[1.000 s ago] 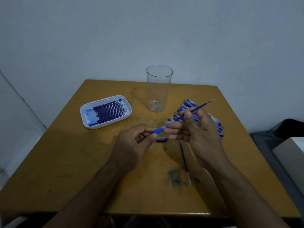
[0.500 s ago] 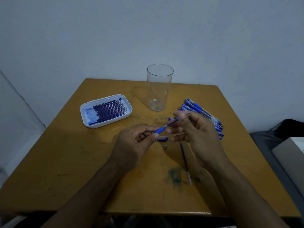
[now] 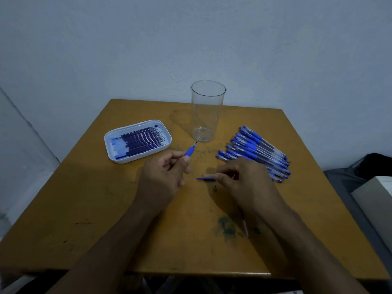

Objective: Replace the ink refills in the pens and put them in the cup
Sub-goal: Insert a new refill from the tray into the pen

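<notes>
My left hand (image 3: 161, 177) pinches a pen's front part (image 3: 189, 152), a blue grip with the metal tip pointing up towards the clear cup (image 3: 207, 111). The cup stands upright with nothing in it at the table's far middle. My right hand (image 3: 244, 181) is down at the tabletop, its fingertips pinching a short clear and blue pen barrel piece (image 3: 206, 177) that lies there. A tiny loose part (image 3: 214, 189) sits just below it. One loose refill (image 3: 245, 224) lies on the table, partly hidden by my right forearm.
A white tray (image 3: 110, 143) with several blue refills sits at the far left. A pile of several blue pens (image 3: 254, 149) lies right of the cup. The brown table (image 3: 84, 209) has ink stains near the front. A wall stands close behind; grey objects sit at the right.
My hands have parted. The left one swung the grip part up and left towards the cup. The right one dropped to the table and took hold of the barrel piece.
</notes>
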